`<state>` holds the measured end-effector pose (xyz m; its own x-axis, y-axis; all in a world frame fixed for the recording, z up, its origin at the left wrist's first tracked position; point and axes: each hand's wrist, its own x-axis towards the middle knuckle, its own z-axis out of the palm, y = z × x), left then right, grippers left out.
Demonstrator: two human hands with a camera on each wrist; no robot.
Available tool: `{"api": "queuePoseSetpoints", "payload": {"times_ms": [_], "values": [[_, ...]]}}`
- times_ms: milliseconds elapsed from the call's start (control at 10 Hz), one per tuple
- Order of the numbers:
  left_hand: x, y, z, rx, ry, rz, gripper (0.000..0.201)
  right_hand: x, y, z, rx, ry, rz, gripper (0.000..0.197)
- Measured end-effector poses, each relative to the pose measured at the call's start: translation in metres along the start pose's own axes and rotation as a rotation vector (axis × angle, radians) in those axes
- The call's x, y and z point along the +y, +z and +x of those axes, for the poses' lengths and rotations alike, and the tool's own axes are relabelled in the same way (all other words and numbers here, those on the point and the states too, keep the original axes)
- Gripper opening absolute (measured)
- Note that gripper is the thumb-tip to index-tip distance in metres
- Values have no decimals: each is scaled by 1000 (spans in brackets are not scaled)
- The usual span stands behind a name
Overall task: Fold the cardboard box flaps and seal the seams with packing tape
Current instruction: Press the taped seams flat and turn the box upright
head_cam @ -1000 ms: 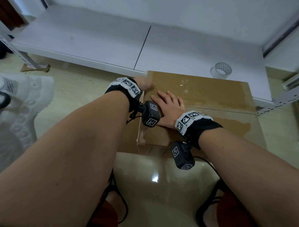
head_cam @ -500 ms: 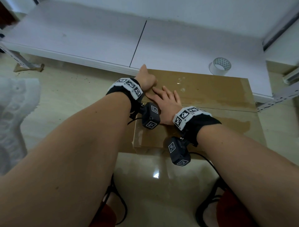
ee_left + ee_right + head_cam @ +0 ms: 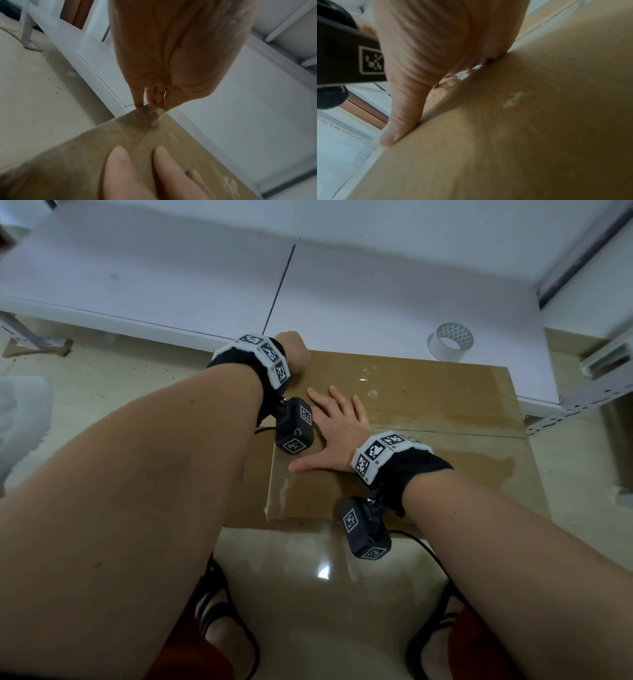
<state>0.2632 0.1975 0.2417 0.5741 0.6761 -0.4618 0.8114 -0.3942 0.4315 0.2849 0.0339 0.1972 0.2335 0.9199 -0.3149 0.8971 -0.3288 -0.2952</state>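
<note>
Box (image 3: pixel 428 405) brown, flaps flat, glossy tape-streaked; right hand (image 3: pixel 337 436) flat atop, left hand's (image 3: pixel 294 352) fingers on far corner.

under the flat right hand (image 3: pixel 337 433) the cardboard box (image 3: pixel 428 412) is plain brown, streaked with glossy clear tape (image 3: pixel 154 115) at the corner the left hand (image 3: pixel 294 352) touches. both wristbands (image 3: pixel 387 451) are black with white blocks of black-and-white square codes. beyond the box, a white-rimmed tape roll (image 3: pixel 449 341).
</note>
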Motion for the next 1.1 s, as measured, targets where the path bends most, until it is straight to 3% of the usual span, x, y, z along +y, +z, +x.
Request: {"api": "queuePoseSetpoints", "payload": {"times_ms": [400,700,800,900,1100], "values": [[-3,-1,-4,-28,-26,217,46,-1,2,0,-13,-4,8,109],[-18,-1,-10,-133,-60,-92,52,-1,2,1,-24,-4,17,107],[-25,7,-23,-192,-107,-226,33,1,3,2,-7,-6,43,107],[-39,25,-35,-236,-151,-305,55,3,4,2,8,-7,42,105],[-57,42,-75,-286,-193,-375,76,-3,-13,-10,-50,-7,94,103]]}}
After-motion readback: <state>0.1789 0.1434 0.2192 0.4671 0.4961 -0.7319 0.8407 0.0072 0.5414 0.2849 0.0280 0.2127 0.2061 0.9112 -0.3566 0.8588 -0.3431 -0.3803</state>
